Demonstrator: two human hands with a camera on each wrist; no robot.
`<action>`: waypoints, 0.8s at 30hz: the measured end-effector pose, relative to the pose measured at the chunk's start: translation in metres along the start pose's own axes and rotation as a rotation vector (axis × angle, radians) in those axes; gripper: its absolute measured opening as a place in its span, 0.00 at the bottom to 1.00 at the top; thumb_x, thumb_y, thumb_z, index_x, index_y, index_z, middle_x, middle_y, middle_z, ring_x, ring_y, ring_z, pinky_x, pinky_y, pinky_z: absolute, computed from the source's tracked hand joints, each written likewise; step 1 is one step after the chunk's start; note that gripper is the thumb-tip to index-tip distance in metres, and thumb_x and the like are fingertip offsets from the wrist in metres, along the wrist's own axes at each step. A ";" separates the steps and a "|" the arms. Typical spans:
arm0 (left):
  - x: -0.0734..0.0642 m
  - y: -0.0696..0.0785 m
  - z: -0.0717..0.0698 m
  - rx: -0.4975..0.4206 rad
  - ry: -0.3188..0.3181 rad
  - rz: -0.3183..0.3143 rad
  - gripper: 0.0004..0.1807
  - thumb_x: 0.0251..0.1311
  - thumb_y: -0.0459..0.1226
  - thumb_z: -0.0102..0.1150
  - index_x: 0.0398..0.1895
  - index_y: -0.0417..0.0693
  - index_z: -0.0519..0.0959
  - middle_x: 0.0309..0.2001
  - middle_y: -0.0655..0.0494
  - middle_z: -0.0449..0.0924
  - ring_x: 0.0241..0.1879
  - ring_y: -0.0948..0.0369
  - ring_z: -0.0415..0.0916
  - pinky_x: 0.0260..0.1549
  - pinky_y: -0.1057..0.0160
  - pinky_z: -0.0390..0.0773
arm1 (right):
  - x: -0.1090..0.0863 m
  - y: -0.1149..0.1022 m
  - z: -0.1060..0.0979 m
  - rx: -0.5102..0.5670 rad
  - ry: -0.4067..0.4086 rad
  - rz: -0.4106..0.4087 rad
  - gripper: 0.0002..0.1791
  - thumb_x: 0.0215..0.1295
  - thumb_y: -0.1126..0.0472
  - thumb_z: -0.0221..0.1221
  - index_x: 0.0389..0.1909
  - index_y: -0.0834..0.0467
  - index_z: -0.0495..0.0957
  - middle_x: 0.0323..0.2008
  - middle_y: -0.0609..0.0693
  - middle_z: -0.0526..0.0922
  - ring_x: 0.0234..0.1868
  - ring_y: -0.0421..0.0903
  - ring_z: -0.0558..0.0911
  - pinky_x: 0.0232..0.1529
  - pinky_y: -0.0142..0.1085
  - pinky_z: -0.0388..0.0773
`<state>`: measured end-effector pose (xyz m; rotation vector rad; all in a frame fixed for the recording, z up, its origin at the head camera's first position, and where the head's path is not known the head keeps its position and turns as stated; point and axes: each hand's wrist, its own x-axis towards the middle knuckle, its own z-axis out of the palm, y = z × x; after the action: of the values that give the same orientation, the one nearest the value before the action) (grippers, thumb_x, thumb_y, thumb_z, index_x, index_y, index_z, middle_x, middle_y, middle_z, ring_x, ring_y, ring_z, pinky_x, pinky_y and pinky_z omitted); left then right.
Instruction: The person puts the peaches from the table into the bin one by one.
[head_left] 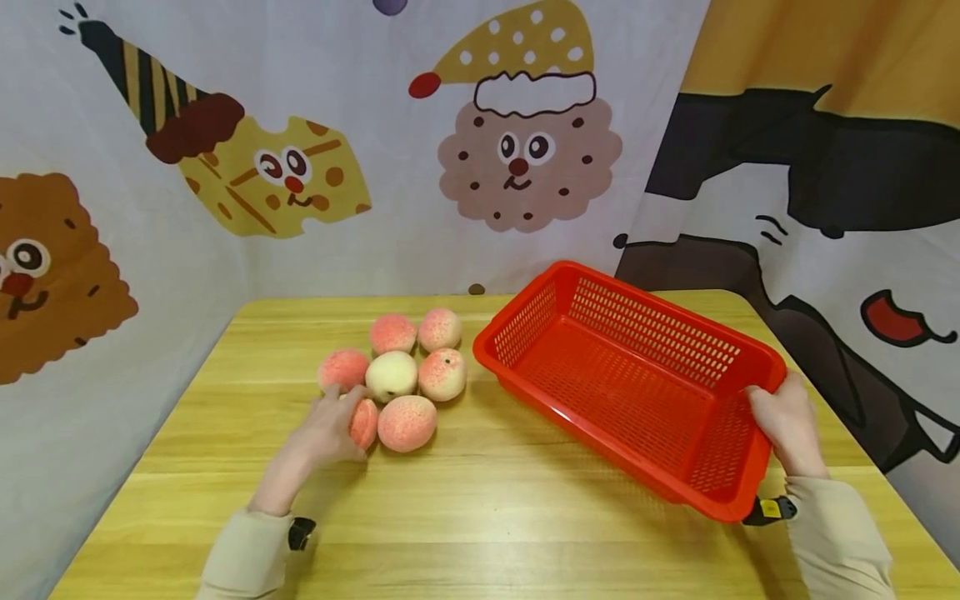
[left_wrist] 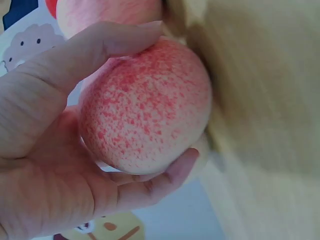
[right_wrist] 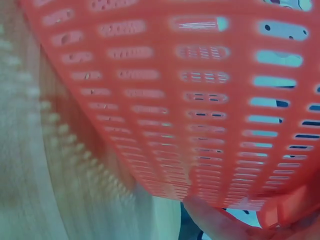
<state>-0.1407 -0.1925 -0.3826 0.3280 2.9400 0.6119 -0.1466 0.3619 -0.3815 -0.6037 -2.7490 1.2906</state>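
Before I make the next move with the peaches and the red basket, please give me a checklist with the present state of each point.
1. Left hand grips one peach between thumb and fingers: ok.
2. Right hand holds the right end of the red perforated plastic basket: ok.
3. Basket opening faces up, with no peach blocking it: ok.
4. Gripped peach is over the basket: not ok; it is left of it, beside six other peaches.
5. Basket rests flat on the wooden table: cannot tell; its underside is hidden.

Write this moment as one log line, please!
left hand: holds peach | right hand: grips red basket | other peaches: on table
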 end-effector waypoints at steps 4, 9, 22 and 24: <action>-0.001 0.006 -0.010 0.040 -0.012 -0.002 0.43 0.27 0.30 0.75 0.56 0.40 0.69 0.51 0.30 0.66 0.42 0.36 0.68 0.33 0.46 0.75 | -0.001 0.000 -0.001 -0.006 0.008 0.015 0.33 0.66 0.61 0.41 0.65 0.77 0.44 0.52 0.79 0.65 0.21 0.42 0.80 0.23 0.39 0.82; -0.001 0.017 -0.023 0.080 0.018 0.025 0.42 0.29 0.30 0.75 0.56 0.40 0.69 0.54 0.29 0.65 0.44 0.34 0.67 0.34 0.46 0.76 | -0.001 0.000 -0.001 -0.008 0.013 0.021 0.34 0.66 0.61 0.40 0.66 0.77 0.43 0.53 0.79 0.64 0.22 0.42 0.80 0.24 0.40 0.83; 0.015 0.051 -0.031 0.052 0.115 0.102 0.41 0.36 0.31 0.74 0.60 0.42 0.68 0.57 0.33 0.66 0.54 0.33 0.66 0.44 0.41 0.76 | 0.000 0.002 -0.001 -0.009 0.018 0.029 0.34 0.67 0.60 0.40 0.67 0.77 0.42 0.55 0.79 0.63 0.22 0.41 0.79 0.24 0.38 0.82; 0.018 0.056 -0.030 0.044 0.127 0.119 0.41 0.36 0.31 0.73 0.60 0.43 0.69 0.58 0.34 0.66 0.53 0.33 0.66 0.40 0.43 0.77 | 0.001 0.002 -0.001 -0.004 0.015 0.029 0.35 0.67 0.60 0.40 0.67 0.76 0.41 0.55 0.79 0.63 0.22 0.41 0.79 0.24 0.38 0.82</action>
<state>-0.1530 -0.1499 -0.3337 0.4900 3.0770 0.6053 -0.1463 0.3638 -0.3826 -0.6529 -2.7422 1.2810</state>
